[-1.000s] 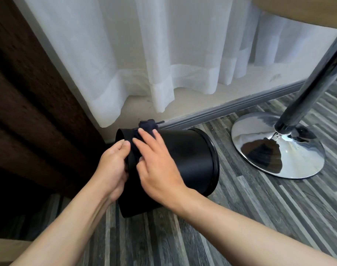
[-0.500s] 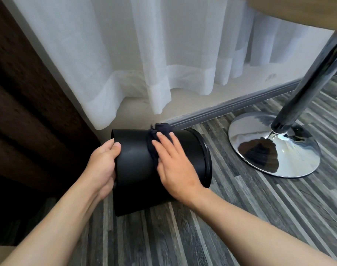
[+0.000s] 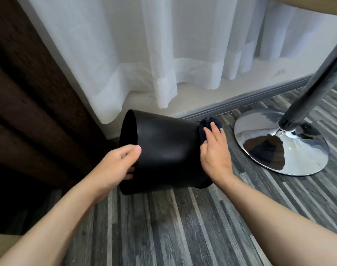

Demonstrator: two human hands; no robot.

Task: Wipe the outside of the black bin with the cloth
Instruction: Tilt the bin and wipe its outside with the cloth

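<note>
Mid-frame, the left hand (image 3: 115, 167) clamps the left rim of a sideways round black plastic bin (image 3: 163, 150). The right hand (image 3: 215, 150), fingers flat, presses a dark cloth (image 3: 204, 127) to its right end.

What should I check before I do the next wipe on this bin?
1. Bin held steady: ok. The left hand grips the left end of the black bin.
2. Cloth under the hand: ok. The right hand presses the dark cloth against the bin's right end.
3. Side wall reachable: ok. The bin lies on its side over the wooden floor.
4. Room on the right: ok. The chrome table base stands apart from bin and hands.
5. Underside wiped: cannot tell, it is hidden.
</note>
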